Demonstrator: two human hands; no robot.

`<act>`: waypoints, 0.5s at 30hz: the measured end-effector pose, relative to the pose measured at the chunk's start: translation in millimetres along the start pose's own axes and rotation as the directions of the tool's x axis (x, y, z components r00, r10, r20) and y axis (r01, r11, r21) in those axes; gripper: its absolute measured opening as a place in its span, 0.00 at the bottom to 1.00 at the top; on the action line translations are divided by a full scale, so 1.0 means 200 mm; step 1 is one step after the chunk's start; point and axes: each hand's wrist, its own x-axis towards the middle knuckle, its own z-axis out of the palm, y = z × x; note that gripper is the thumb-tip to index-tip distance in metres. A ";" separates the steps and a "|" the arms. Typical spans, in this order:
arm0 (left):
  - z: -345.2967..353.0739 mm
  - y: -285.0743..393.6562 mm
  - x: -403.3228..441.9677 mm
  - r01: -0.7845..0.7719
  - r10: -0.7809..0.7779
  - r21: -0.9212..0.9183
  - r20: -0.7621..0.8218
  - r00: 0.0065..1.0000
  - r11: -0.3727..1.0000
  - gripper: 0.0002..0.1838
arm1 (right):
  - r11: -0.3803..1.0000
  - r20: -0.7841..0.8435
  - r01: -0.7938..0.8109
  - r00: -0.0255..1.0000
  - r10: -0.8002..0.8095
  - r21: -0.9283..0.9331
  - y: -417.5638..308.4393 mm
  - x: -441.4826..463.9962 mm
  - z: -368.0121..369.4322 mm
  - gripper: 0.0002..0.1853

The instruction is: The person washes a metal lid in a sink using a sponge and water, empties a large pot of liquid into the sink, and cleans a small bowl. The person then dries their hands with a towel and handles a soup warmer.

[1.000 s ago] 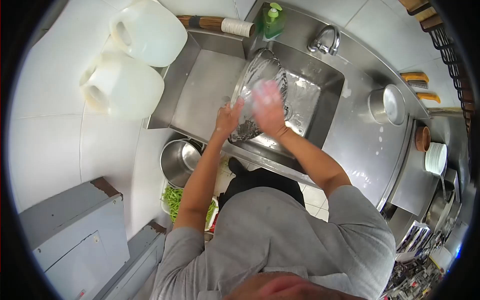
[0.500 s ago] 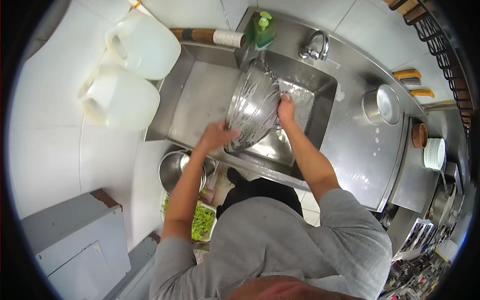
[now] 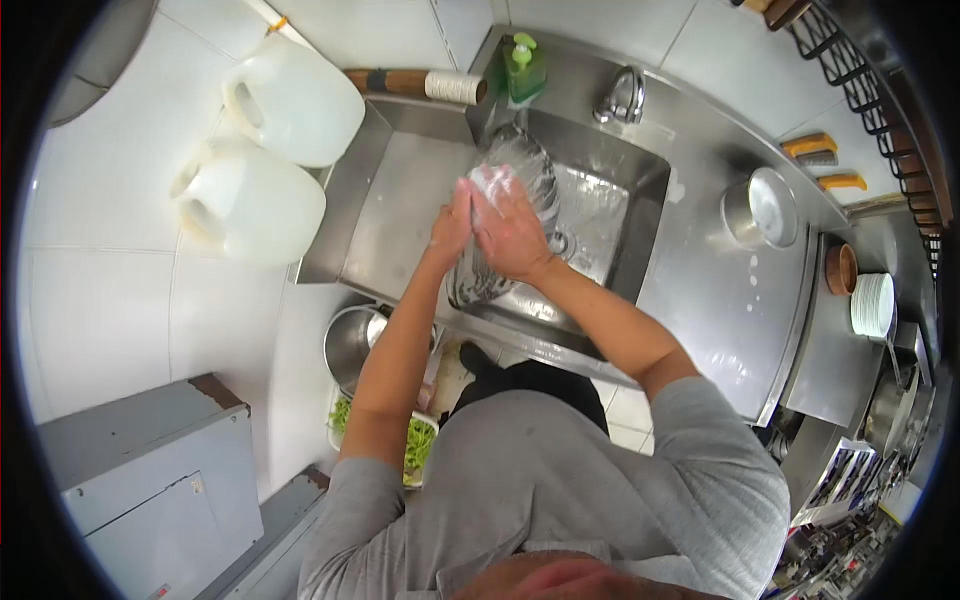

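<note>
A soapy, round metal vessel (image 3: 540,180) leans tilted in the left part of the steel sink basin (image 3: 650,205), its wall streaked with suds. My left hand (image 3: 452,228) is at the vessel's left rim, its fingers pointing up and seeming to grip the edge. Over the vessel lies my right hand (image 3: 508,228), its fingers closed on a white, foamy scrubber (image 3: 492,182); foam hides most of the scrubber's shape. The two hands are side by side, nearly touching.
Behind the basin stand a green soap bottle (image 3: 524,70) and a faucet (image 3: 622,98). A metal pot (image 3: 760,208) is on the right counter. Two plastic jugs (image 3: 255,200) are at the left. Stacked white plates (image 3: 873,305) sit far right, greens (image 3: 419,445) below left.
My right hand has moved from the vessel's right rim back across it to the left, beside my left hand. My left hand has shifted up along the left rim.
</note>
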 end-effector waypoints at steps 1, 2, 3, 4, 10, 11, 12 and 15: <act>-0.01 -0.03 -0.03 -0.056 0.056 -0.005 0.039 0.998 0.998 0.52 | 0.996 0.031 -0.077 0.997 0.075 0.043 0.10 0.01 0.04 0.28; 0.00 -0.04 -0.05 -0.051 0.051 0.095 0.002 0.999 0.994 0.51 | 0.985 0.062 -0.155 0.987 0.150 0.081 0.20 0.01 0.07 0.26; 0.02 0.03 -0.06 -0.050 0.059 0.190 -0.044 0.997 0.981 0.49 | 0.918 0.070 -0.357 0.934 0.350 0.172 0.38 0.07 0.12 0.26; 0.03 0.04 -0.10 -0.032 0.057 0.284 -0.081 0.995 0.958 0.48 | 0.795 0.107 -0.551 0.833 0.543 0.254 0.48 0.08 0.15 0.25; 0.00 -0.07 -0.20 -0.020 0.042 0.381 -0.051 0.998 0.924 0.41 | 0.992 0.074 -0.104 0.991 0.109 -0.074 0.07 -0.28 0.10 0.30; -0.02 -0.13 -0.21 -0.095 0.115 0.396 -0.028 0.993 0.913 0.39 | 0.971 -0.045 -0.235 0.971 0.233 -0.049 0.14 -0.33 0.16 0.30; -0.02 -0.24 -0.22 -0.167 0.187 0.409 -0.010 0.982 0.897 0.37 | 0.935 -0.158 -0.354 0.924 0.349 -0.006 0.22 -0.37 0.23 0.30; -0.05 -0.61 -0.33 -0.365 0.319 0.677 0.199 0.927 0.639 0.33 | 0.238 0.187 -0.827 0.376 0.907 0.509 0.65 -0.54 0.42 0.30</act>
